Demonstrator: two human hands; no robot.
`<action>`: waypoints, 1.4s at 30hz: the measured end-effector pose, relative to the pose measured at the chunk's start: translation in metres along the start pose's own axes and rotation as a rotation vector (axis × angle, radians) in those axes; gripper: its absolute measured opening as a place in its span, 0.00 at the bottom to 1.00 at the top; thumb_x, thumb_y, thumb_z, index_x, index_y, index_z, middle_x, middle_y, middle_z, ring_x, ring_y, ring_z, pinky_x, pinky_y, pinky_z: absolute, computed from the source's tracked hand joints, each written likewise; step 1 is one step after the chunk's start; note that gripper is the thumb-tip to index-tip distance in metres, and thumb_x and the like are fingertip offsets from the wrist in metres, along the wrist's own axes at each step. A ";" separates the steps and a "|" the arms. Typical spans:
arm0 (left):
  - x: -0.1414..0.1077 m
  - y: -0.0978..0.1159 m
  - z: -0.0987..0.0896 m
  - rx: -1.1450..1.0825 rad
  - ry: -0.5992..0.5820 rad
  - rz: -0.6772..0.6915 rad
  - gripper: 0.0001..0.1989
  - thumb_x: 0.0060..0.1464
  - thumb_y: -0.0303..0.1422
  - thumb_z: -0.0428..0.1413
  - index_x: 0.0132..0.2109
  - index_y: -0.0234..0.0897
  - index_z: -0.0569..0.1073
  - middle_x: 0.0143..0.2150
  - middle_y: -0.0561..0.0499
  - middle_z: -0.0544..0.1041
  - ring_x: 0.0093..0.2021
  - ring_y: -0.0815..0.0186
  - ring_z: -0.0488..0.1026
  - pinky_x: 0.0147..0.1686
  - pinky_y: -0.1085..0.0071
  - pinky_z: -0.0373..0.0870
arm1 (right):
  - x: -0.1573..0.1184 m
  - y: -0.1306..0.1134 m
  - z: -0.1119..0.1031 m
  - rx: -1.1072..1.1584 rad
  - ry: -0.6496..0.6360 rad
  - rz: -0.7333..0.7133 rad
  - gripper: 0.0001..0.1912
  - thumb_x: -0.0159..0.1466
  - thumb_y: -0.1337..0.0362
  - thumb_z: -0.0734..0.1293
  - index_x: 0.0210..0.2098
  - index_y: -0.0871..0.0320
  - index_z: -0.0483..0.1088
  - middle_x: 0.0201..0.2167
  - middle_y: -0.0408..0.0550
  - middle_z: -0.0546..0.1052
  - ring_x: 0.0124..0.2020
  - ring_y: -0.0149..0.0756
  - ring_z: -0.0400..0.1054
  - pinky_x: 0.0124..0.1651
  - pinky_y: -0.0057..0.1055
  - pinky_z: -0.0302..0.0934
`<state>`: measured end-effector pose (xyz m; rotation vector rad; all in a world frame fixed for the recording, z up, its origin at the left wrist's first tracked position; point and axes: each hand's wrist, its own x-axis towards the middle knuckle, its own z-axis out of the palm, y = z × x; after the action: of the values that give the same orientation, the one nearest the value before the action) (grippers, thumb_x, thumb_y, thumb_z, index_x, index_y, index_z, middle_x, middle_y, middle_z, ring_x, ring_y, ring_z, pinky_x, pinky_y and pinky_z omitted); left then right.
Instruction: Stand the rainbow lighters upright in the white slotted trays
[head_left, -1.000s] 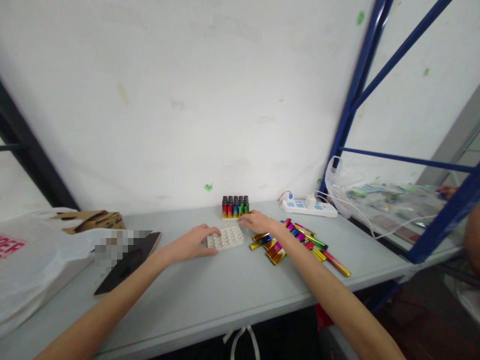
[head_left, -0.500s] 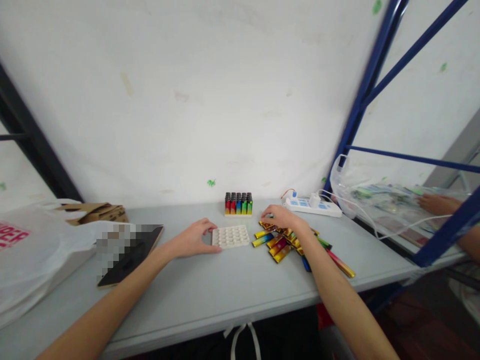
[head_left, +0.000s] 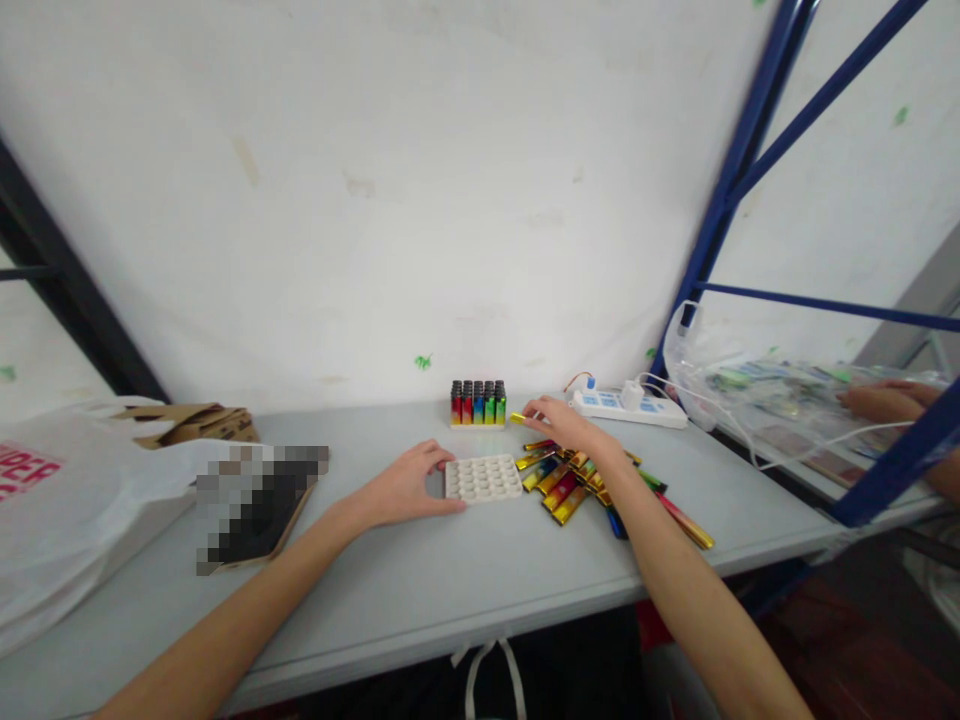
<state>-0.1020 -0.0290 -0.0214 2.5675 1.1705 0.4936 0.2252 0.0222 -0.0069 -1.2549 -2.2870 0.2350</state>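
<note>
My left hand (head_left: 409, 487) grips the left end of a white tray (head_left: 484, 479) with rows of round holes, thumb at the near corner and fingers at the far one. The tray lies flat on the table, its holes unfilled. To its right, my right hand (head_left: 562, 424) pinches a shiny gold lighter (head_left: 517, 418) by one end, above the table. Beneath that wrist is a loose pile of shiny lighters (head_left: 562, 488) in gold, red, blue and green, partly hidden by the forearm. Behind the tray, several black-topped coloured lighters (head_left: 478, 402) stand upright in a white holder (head_left: 478, 427).
A white power strip (head_left: 628, 407) with cables lies at the back right, by a blue rack post (head_left: 709, 240). At left are a white plastic bag (head_left: 67, 510), cardboard (head_left: 206, 424) and a dark flat device (head_left: 262, 510). Another person's hand (head_left: 885, 400) is at far right.
My right hand has lifted from the pile, up and away, with a gold lighter in its fingers. My left hand and the tray have shifted slightly right in view.
</note>
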 end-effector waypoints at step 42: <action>0.003 -0.004 0.015 0.028 0.116 -0.026 0.33 0.46 0.57 0.66 0.50 0.37 0.76 0.51 0.43 0.74 0.53 0.50 0.72 0.57 0.57 0.68 | 0.002 -0.096 0.054 0.484 0.440 0.225 0.22 0.63 0.47 0.58 0.21 0.54 0.53 0.19 0.38 0.54 0.24 0.30 0.49 0.28 0.29 0.42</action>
<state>-0.0968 -0.0262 -0.0362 2.5740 1.2559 0.6317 0.1256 -0.0249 -0.0151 -1.1626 -1.5938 0.5038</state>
